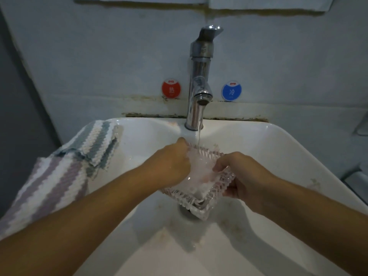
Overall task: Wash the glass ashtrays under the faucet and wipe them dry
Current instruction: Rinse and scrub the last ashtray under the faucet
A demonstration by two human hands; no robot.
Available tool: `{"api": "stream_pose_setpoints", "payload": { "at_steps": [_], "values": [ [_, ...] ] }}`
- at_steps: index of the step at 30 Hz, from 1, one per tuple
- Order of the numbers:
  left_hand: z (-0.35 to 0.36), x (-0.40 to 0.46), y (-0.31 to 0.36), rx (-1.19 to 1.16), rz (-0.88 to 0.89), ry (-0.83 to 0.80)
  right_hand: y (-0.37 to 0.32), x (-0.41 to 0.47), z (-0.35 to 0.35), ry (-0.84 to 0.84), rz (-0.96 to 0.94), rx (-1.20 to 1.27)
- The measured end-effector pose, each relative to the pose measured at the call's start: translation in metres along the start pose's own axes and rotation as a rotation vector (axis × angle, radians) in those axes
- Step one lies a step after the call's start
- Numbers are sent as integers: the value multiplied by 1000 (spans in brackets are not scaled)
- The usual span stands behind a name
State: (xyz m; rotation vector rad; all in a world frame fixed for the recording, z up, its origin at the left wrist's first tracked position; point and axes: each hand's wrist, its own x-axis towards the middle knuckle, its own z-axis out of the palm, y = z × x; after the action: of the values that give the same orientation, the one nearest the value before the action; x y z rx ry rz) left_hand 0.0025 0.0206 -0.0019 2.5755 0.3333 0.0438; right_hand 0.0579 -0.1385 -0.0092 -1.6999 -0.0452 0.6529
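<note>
Under the faucet (200,76), between both hands, sits the glass ashtray (201,184), tilted over the sink (258,140) drain with water running into it. My right hand (242,176) curls round its right rim. My left hand (173,162) holds the far left edge, fingers bent. Wet glass is slippery, hard and could break, so hold the bumpy rims tight. A striped towel (59,166) waits left of the grip.

Red sticker (171,89) and blue sticker (232,90) stuck on the wall. There's a grubby seam where the wall (99,56) meets the basin's back edge.
</note>
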Motion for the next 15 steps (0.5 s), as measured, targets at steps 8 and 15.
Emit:
{"api": "stream_pose_setpoints", "payload": {
  "at_steps": [8,15],
  "values": [
    [2,2,-1,77,44,61,3,-5,7,70,-13,12],
    [7,3,2,-151,75,67,0,-7,4,139,-59,11]
  ]
}}
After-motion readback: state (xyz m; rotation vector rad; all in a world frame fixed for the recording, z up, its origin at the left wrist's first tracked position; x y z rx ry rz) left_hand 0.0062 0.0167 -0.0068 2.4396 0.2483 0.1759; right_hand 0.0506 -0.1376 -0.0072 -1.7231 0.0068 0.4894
